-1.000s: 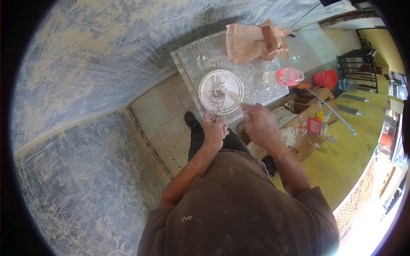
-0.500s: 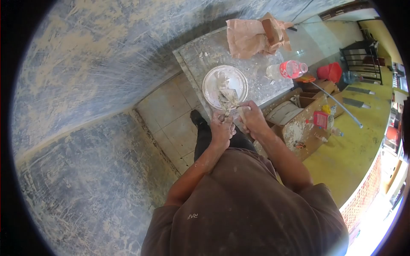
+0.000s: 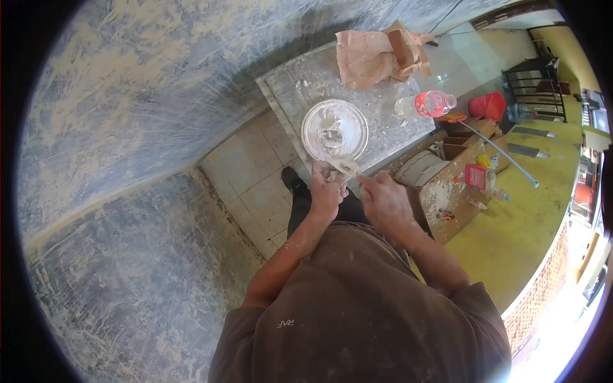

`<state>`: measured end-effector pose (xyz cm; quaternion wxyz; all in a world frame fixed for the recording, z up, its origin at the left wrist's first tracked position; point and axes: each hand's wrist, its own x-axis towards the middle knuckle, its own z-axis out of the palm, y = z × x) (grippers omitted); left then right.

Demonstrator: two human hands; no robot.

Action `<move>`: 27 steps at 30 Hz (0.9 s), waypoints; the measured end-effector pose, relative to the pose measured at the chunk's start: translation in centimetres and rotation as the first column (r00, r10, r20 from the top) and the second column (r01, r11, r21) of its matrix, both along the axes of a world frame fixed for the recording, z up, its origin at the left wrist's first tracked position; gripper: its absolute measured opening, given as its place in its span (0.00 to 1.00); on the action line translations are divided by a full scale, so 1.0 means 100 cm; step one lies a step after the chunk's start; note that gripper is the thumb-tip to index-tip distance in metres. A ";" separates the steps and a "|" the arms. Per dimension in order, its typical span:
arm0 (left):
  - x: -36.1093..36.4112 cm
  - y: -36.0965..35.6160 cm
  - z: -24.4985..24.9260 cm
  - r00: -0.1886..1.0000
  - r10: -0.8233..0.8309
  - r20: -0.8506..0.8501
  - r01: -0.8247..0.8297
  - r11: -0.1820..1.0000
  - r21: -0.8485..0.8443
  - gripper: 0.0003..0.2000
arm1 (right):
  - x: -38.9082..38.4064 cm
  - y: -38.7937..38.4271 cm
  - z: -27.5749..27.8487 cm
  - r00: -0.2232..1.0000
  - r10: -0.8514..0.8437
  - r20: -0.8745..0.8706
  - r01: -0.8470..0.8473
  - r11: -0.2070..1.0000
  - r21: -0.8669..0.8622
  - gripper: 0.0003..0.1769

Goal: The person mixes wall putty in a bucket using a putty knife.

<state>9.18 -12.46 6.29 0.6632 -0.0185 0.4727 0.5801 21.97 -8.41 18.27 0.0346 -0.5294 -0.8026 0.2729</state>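
Note:
A round white tub (image 3: 307, 148) with off-white paste (image 3: 335, 121) in it stands near the front edge of a dusty grey tabletop. My right hand (image 3: 387, 202) is closed around the handle of a putty knife (image 3: 347, 166), whose pale, paste-smeared blade is blurred and lies just at the tub's near rim. My left hand (image 3: 327, 196) is closed beside it, close to the blade, with its fingers curled at the near side of the tub. What it grips is smeared and partly hidden.
Crumpled brown paper (image 3: 367, 60) and a red-labelled plastic bottle (image 3: 426, 104) lie on the tabletop (image 3: 281, 83). To the right are a cardboard box (image 3: 440, 185), a red bucket (image 3: 487, 105), a long-handled tool (image 3: 501, 153) and a yellow surface (image 3: 504, 255). A plastered wall (image 3: 159, 83) rises at left.
The putty knife has come back from over the paste to the tub's near rim. My right hand has moved down and slightly right; my left hand has shifted slightly down.

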 end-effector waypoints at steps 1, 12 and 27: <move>-0.001 -0.001 0.001 1.000 -0.020 0.000 0.020 0.999 0.031 0.15 | -0.006 0.002 -0.007 1.000 0.015 0.008 -0.015 1.000 0.023 0.16; -0.008 -0.011 0.002 0.990 0.013 0.143 0.004 0.993 -0.120 0.07 | -0.006 0.093 -0.018 0.982 -0.159 -0.101 0.135 0.968 -0.209 0.17; 0.018 0.009 -0.004 0.995 -0.060 -0.077 0.056 0.997 -0.055 0.17 | -0.028 0.050 -0.065 0.996 0.035 0.084 -0.046 0.989 0.138 0.15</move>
